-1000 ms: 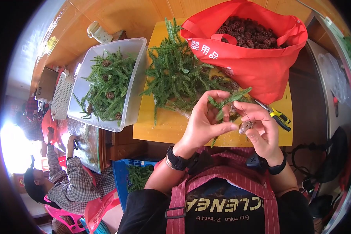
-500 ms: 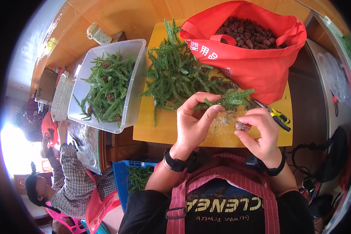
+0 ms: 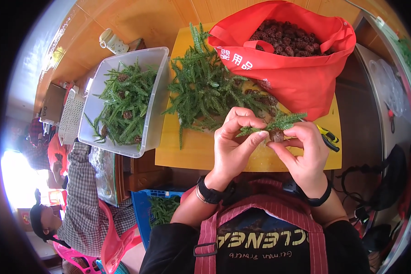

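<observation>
In the head view, the pine cone (image 3: 276,136), apart from the green sprig (image 3: 286,121) a half-second ago, is now brought close under it above the yellow counter (image 3: 187,155), so both pieces meet for the work. The left hand (image 3: 235,145) pinches the sprig; the right hand's (image 3: 307,147) fingers seem closed on the cone, partly hidden.

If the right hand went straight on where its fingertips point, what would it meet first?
Past the cone in the right hand, probably the left hand, at its thumb; depth is unclear here.
</observation>
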Available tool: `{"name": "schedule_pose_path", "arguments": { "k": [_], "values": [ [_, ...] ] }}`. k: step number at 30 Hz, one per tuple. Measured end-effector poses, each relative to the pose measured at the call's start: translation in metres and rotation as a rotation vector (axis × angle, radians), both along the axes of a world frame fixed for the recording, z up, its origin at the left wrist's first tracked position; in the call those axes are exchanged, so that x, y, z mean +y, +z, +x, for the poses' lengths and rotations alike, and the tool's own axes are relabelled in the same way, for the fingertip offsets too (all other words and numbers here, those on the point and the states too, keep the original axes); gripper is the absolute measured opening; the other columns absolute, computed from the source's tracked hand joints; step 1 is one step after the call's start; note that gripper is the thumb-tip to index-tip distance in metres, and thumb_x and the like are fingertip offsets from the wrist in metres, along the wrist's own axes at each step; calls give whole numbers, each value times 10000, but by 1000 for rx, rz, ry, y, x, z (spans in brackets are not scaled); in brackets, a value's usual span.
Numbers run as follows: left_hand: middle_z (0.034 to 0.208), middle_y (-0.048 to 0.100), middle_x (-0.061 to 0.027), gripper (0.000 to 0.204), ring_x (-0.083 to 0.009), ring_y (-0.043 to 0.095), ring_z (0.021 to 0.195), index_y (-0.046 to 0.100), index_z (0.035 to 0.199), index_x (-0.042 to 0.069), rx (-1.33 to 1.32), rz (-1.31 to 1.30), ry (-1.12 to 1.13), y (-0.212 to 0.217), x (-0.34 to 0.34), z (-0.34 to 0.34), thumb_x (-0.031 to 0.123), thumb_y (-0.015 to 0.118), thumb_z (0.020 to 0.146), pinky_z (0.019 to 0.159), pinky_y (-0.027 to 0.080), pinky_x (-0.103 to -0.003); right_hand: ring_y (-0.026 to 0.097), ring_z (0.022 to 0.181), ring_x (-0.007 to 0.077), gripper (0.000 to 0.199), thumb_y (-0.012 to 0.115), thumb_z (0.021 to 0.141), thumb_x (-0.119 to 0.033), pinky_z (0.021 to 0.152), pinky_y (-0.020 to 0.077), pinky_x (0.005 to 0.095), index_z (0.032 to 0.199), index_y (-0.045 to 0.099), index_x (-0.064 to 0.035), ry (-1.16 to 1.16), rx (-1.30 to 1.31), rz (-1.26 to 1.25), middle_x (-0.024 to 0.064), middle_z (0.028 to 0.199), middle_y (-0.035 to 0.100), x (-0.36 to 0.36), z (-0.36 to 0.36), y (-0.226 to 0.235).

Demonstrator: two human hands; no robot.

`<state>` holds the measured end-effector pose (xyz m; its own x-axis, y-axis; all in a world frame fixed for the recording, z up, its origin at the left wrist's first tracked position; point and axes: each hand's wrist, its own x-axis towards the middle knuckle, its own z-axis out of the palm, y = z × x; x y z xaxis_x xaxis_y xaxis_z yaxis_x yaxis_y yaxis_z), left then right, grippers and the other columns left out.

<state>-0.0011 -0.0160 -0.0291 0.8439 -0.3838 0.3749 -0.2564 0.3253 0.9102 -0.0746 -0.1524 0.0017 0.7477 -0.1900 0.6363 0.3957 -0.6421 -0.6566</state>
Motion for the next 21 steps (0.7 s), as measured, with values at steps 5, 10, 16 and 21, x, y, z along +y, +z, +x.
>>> {"name": "schedule_pose_path", "arguments": {
  "k": [5, 10, 16, 21],
  "values": [
    [964, 491, -42, 162, -122, 494, 898, 614, 893, 19, 105, -115, -28, 5, -4, -5, -36, 676, 753, 813, 417, -250, 605, 721, 180, 481, 747, 635, 70, 609, 551, 248, 1037, 499, -24, 17, -30, 83, 103, 880, 547, 2, 2, -9],
    [973, 495, -73, 142, -186, 517, 954, 583, 891, 13, 177, -180, -70, 8, -6, -8, -49, 631, 772, 885, 412, -321, 608, 699, 156, 512, 745, 643, 69, 578, 531, 246, 1083, 502, -29, 4, -90, 43, 86, 865, 564, 5, 5, -6],
    [1062, 549, -136, 134, -199, 541, 1003, 566, 924, 10, 243, -221, -146, 17, -6, -11, -35, 613, 806, 901, 442, -347, 620, 673, 147, 510, 759, 639, 49, 566, 523, 241, 1077, 510, -31, -9, -119, 48, 77, 856, 587, 5, 5, -6],
    [1097, 578, -177, 135, -190, 570, 982, 537, 930, 4, 240, -120, -144, 23, -2, -13, -29, 608, 819, 859, 482, -332, 626, 662, 145, 517, 769, 637, 26, 561, 525, 240, 1081, 512, -30, 0, -118, 28, 74, 834, 595, 4, 4, -2]
  ]
}}
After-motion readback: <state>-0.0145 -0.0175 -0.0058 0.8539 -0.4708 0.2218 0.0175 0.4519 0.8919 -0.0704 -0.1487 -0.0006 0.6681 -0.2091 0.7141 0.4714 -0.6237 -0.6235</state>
